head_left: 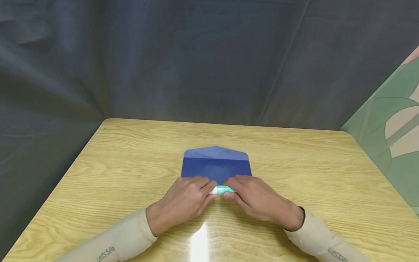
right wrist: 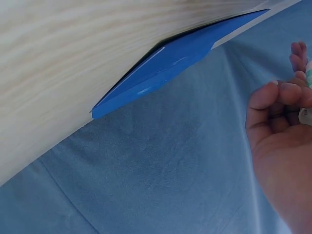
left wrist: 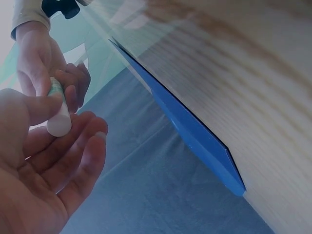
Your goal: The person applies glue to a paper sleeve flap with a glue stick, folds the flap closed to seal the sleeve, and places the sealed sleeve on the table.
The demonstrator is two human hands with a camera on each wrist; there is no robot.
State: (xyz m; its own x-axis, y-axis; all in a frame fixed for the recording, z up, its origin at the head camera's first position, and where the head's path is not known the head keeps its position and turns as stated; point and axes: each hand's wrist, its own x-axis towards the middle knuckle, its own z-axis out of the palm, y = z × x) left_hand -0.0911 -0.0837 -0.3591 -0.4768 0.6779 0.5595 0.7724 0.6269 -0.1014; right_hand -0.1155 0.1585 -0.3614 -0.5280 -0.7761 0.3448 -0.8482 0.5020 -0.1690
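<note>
A glue stick point(head_left: 225, 189), white at one end and teal along its body, is held level above the table in front of me. My left hand point(head_left: 184, 196) pinches the white end between thumb and fingers. On the teal part, my right hand point(head_left: 260, 198) has its thumb and fingers curled round. The left wrist view shows the round white end of the glue stick point(left wrist: 59, 125) under the left thumb. Just beyond both hands lies a blue envelope point(head_left: 214, 168), its flap opened away from me; the hands hide its near part.
The envelope lies on a light wood-grain table point(head_left: 131, 153). Dark cloth point(head_left: 196, 65) hangs behind the table and along its left side. A green leaf-patterned surface point(head_left: 389, 120) borders the right edge. Light glares off the tabletop near me.
</note>
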